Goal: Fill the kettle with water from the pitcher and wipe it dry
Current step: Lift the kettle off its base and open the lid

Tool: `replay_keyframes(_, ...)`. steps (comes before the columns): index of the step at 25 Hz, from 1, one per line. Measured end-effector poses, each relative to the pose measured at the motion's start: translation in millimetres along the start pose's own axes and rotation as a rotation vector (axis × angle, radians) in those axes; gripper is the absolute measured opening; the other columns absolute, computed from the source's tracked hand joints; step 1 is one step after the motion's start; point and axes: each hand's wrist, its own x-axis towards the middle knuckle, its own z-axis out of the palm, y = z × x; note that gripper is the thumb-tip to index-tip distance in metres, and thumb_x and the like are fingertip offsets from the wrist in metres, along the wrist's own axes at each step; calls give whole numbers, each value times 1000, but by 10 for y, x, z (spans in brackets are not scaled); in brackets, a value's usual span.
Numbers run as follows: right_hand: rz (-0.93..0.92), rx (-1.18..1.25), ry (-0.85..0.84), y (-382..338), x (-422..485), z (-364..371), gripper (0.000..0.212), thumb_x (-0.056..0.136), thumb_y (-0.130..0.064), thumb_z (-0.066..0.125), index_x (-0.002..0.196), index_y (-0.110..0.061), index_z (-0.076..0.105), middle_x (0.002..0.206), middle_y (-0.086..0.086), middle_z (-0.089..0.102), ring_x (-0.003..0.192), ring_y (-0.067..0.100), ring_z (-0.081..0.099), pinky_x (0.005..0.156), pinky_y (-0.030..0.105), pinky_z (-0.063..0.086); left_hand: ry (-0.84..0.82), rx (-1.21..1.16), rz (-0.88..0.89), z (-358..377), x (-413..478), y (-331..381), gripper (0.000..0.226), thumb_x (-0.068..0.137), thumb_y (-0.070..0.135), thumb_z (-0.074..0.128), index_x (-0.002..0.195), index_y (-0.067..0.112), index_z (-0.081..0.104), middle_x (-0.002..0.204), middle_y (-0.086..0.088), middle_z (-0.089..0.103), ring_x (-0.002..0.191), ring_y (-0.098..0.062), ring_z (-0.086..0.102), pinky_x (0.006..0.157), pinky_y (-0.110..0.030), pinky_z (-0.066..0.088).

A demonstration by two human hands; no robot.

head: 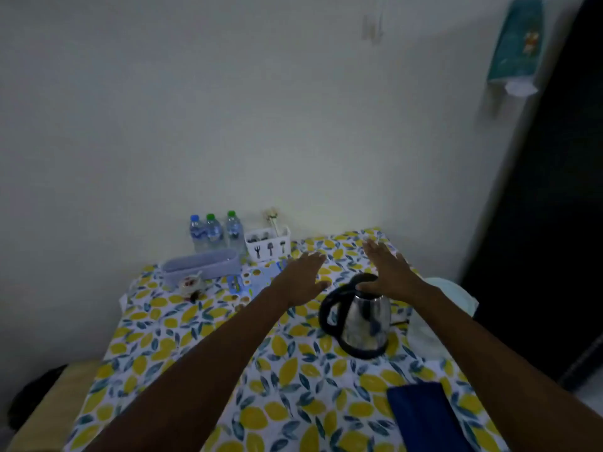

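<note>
Both hands spread flat, empty: left hand (301,277) hovers over the worktop (202,353), right hand (388,272) over the kettle (362,318) lid. Kettle upright mid-right, blue cloth (424,415) near edge. Pitcher not clearly visible; looks like nothing started, filling and wiping both left

Your steel kettle (365,318) stands upright on its black base, handle left, on the lemon-print tablecloth (293,386).
</note>
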Motion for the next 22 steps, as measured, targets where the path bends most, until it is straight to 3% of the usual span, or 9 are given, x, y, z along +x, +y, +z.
replay_keyframes(6, 115, 59, -126, 433, 146, 814, 99, 83, -54, 61, 152, -17, 0, 162, 5, -5, 148, 25, -3, 117, 53, 14, -147, -187, -185, 1000, 258, 54, 73, 98, 34, 49, 151, 11, 4, 161, -13, 6, 147, -34, 6, 119, -49, 15)
replay_keyframes(10, 112, 119, -27, 657, 249, 1157, 96, 82, -50, 64, 152, -18, 8, 162, 7, 9, 148, 27, 9, 111, 53, 30, -129, -353, -278, 1268, 440, 36, 73, 97, 26, 51, 152, 21, 2, 161, -11, 7, 144, -33, 21, 113, -50, 31)
replay_keyframes(14, 39, 278, 80, 760, 296, 1260, 89, 81, -36, 71, 151, -19, 19, 158, 7, 23, 144, 32, 22, 111, 52, 32, 13, -375, -365, 1383, 645, 44, 59, 95, 16, 52, 146, 20, 24, 143, -15, 37, 121, -36, 48, 94, -48, 47)
replay_keyframes(16, 29, 368, 125, 782, 288, 1296, 85, 79, -30, 74, 149, -20, 25, 155, 8, 31, 140, 35, 27, 111, 53, 31, 87, -412, -413, 1440, 713, 34, 34, 94, 12, 49, 127, 17, 44, 119, -15, 53, 102, -35, 55, 81, -45, 47)
replay_keyframes(18, 48, 451, 181, 798, 262, 1330, 81, 79, -26, 75, 147, -22, 31, 151, 9, 37, 138, 34, 30, 110, 54, 32, 135, -452, -419, 1478, 705, 44, 16, 93, 10, 46, 108, 16, 51, 101, -13, 57, 87, -32, 55, 74, -40, 42)
replay_keyframes(22, 33, 543, 232, 684, 115, 1262, 76, 78, -26, 76, 143, -30, 37, 149, 10, 38, 139, 28, 28, 108, 45, 32, 261, -487, -387, 1522, 390, 133, 25, 97, 14, 50, 122, 16, 52, 117, -10, 58, 99, -27, 56, 81, -37, 43)
